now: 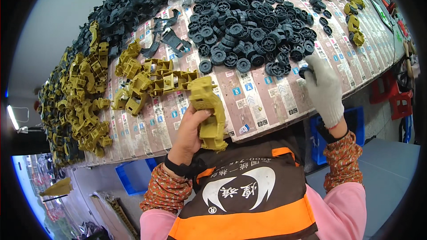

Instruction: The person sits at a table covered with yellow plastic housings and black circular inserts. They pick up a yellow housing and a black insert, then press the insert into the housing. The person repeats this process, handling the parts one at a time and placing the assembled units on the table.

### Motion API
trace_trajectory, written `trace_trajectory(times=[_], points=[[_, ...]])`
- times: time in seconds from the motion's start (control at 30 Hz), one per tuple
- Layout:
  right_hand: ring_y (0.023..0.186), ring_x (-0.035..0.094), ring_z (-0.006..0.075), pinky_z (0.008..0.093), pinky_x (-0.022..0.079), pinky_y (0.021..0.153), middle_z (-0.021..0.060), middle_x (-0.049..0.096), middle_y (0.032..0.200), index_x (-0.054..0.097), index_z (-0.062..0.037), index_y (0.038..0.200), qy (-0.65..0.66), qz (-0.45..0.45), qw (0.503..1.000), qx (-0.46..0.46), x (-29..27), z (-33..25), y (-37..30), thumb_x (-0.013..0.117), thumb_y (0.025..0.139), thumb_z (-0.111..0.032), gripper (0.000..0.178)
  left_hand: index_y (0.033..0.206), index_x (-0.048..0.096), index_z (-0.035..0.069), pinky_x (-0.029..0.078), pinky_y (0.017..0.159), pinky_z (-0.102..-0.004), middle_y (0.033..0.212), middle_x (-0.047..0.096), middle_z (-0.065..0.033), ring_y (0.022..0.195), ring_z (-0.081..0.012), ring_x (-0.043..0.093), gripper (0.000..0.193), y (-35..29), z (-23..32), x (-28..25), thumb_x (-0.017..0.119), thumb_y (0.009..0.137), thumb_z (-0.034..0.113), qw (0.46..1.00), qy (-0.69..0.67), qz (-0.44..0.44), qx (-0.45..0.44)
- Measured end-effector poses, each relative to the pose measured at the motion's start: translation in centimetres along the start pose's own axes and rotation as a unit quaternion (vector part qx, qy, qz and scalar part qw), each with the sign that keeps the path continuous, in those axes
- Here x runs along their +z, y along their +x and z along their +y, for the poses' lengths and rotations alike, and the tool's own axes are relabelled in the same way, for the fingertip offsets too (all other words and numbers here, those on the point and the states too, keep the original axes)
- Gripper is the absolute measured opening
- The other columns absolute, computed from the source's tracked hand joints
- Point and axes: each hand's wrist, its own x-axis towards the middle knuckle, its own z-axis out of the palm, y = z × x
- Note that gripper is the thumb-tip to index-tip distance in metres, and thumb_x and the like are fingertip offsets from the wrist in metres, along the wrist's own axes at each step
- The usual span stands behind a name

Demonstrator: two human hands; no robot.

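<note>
My bare left hand [190, 126] is closed around an olive-yellow plastic toy vehicle body [208, 113], held upright at the table's near edge. It has openings and wheel-arch curves along its sides. My right hand [324, 86], in a white knitted glove, is at the right side of the wheel pile. Its fingers are pinched on a small black plastic wheel [304, 71], partly covered by the fingertips. Just left of it lies the heap of black spoked toy wheels [249, 24]. More yellow vehicle bodies [138, 84] lie left of my left hand.
Dark plastic parts [126, 4] are piled at the far left, beside a big heap of yellow bodies [84, 98]. Loose dark frames [173, 40] lie between heaps. Yellow bodies with wheels [354, 29] line the far right. Blue crates [356, 124] and red stools [391, 95] stand below the table.
</note>
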Motion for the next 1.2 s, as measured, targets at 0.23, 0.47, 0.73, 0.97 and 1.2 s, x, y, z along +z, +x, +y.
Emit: trace_trajectory(times=[0.23,0.47,0.73,0.97,1.2], points=[[0.097,0.066,0.0408,0.0499,0.053,0.083,0.0174,0.067,0.101,0.067,-0.0053,0.118,-0.067,-0.09,0.993,-0.023,-0.1,-0.8,-3.9,0.071,0.092,-0.006,0.026,0.159,0.041,0.003,0.064,0.094,-0.0477,0.154,0.055,-0.0218,0.125,-0.0376,0.067,0.063,-0.7,-0.2,2.0,0.059,0.109,0.038,0.992,-0.102,-0.073,-0.005],[0.095,0.072,0.0377,0.0431,0.056,0.084,0.019,0.072,0.105,0.068,-0.0018,0.119,0.111,-0.089,0.99,0.021,-0.1,-3.3,-4.0,0.069,0.097,-0.007,0.023,0.146,0.05,0.005,0.069,0.085,-0.0451,0.134,0.064,-0.0163,0.108,-0.0299,0.073,0.062,-0.5,-2.5,3.3,0.058,0.109,0.054,0.995,-0.091,-0.045,-0.012],[0.079,0.073,0.0174,0.0349,0.058,0.073,0.0126,0.076,0.096,0.066,-0.0016,0.129,0.446,-0.165,0.855,0.207,4.2,-9.9,-3.2,0.064,0.101,-0.005,0.028,0.151,0.037,0.016,0.069,0.07,-0.0413,0.124,0.064,-0.0118,0.099,-0.0258,0.074,0.06,-1.2,-2.9,5.4,0.067,0.107,0.043,0.999,-0.02,-0.027,0.003],[0.086,0.077,0.0254,0.0376,0.059,0.077,0.0191,0.075,0.098,0.066,0.0007,0.131,0.401,-0.117,0.896,0.152,5.5,-11.0,-3.2,0.065,0.099,-0.007,0.033,0.163,0.024,0.024,0.068,0.072,-0.0408,0.131,0.062,-0.0109,0.102,-0.0264,0.073,0.071,-1.1,-4.2,5.1,0.066,0.108,0.038,0.997,0.038,-0.026,0.054],[0.089,0.075,0.0402,0.0471,0.059,0.078,0.0244,0.074,0.099,0.064,0.0025,0.132,0.35,-0.101,0.925,0.104,5.5,-11.2,-4.6,0.065,0.096,-0.006,0.037,0.163,0.023,0.01,0.055,0.098,-0.0354,0.137,0.059,-0.0106,0.118,-0.0202,0.064,0.07,-0.9,-4.7,4.7,0.064,0.111,0.029,0.981,0.158,-0.023,0.113]])
